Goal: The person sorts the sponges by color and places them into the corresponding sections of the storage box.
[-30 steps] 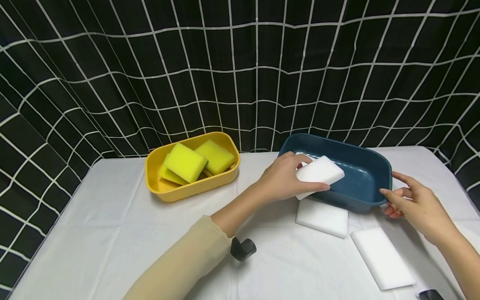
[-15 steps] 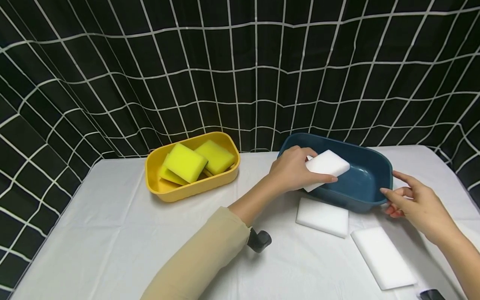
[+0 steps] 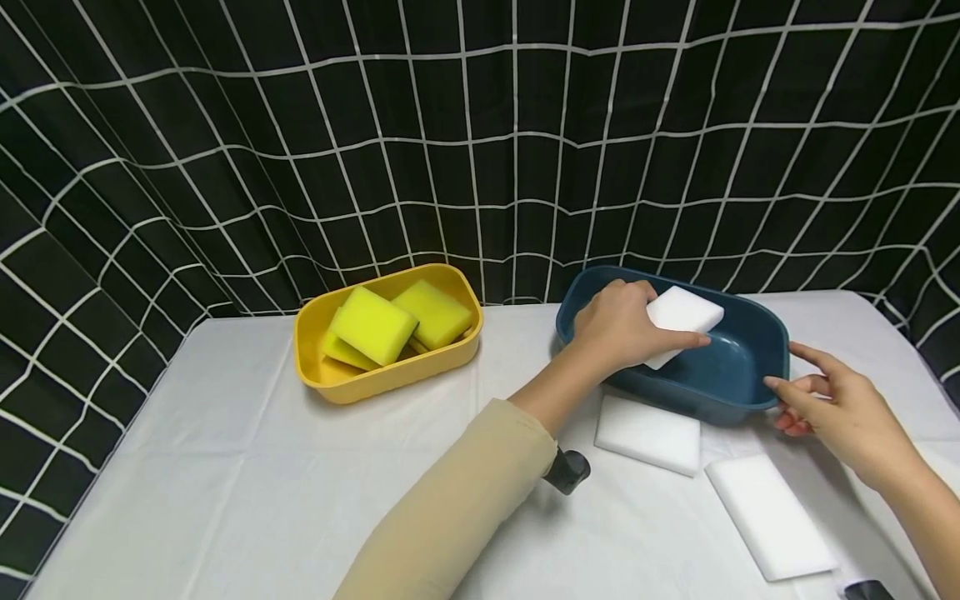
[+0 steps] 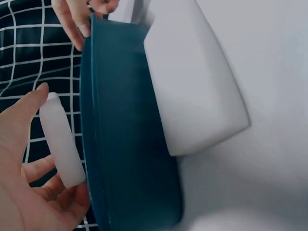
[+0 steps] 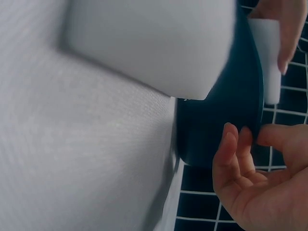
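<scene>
In the head view, my left hand point(image 3: 618, 325) holds a white sponge point(image 3: 684, 310) between thumb and fingers, tilted over the dark blue bin point(image 3: 731, 392). The left wrist view shows this sponge point(image 4: 62, 139) edge-on in the grip, beside the bin's rim. My right hand point(image 3: 847, 408) pinches the bin's right end, with the thumb and fingers at its rim point(image 5: 260, 110). Two more white sponges lie on the cloth in front of the bin: one close to its wall point(image 3: 648, 435), another nearer the front point(image 3: 768, 517). My left hand hides part of the bin's inside.
To the left stands a yellow bin point(image 3: 390, 383) with several yellow sponges point(image 3: 372, 325) in it. A white cloth point(image 3: 225, 483) covers the table. Behind hangs a black curtain point(image 3: 487, 167) with a white grid, close to both bins.
My left hand has carried the white sponge to the right and slightly away, further over the blue bin. The right hand keeps its hold on the bin's end.
</scene>
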A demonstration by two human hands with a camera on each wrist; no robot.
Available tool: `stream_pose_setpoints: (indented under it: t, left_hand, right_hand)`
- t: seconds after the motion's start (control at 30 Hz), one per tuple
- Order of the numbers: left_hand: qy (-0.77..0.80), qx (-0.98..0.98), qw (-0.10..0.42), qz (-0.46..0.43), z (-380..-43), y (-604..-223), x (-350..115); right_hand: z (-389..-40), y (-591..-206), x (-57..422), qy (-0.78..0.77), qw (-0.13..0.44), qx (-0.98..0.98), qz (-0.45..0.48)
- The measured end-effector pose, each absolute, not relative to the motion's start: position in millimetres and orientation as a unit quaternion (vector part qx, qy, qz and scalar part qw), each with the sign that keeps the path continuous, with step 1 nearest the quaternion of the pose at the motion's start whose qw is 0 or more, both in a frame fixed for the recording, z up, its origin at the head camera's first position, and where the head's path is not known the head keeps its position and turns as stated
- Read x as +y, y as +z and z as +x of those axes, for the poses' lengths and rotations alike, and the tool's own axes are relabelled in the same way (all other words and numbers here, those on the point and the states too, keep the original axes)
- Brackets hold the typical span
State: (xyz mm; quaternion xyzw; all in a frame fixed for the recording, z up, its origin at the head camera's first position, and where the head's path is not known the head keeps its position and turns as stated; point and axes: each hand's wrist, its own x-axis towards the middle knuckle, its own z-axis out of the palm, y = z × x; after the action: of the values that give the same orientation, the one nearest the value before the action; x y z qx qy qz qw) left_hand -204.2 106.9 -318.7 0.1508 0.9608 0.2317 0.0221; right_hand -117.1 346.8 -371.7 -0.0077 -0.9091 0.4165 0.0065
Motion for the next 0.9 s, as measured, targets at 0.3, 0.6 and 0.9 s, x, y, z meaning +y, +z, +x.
stream_pose_setpoints:
  t: [0.3,0.6,0.9]
  left_hand:
    - [0.247,0.963,0.032,0.104,-210.6,-324.6,120.5]
    - [0.258,0.959,0.047,0.112,-208.2,-327.9,120.1]
    - [0.308,0.935,0.048,0.17,-202.4,-326.5,101.5]
  right_hand:
    - [-116.0,-373.0,343.9,0.417,0.011,-0.909,-0.009]
    - [-118.6,-375.9,347.3,0.412,0.012,-0.911,-0.006]
    - [-120.2,-375.9,349.0,0.415,0.012,-0.91,-0.005]
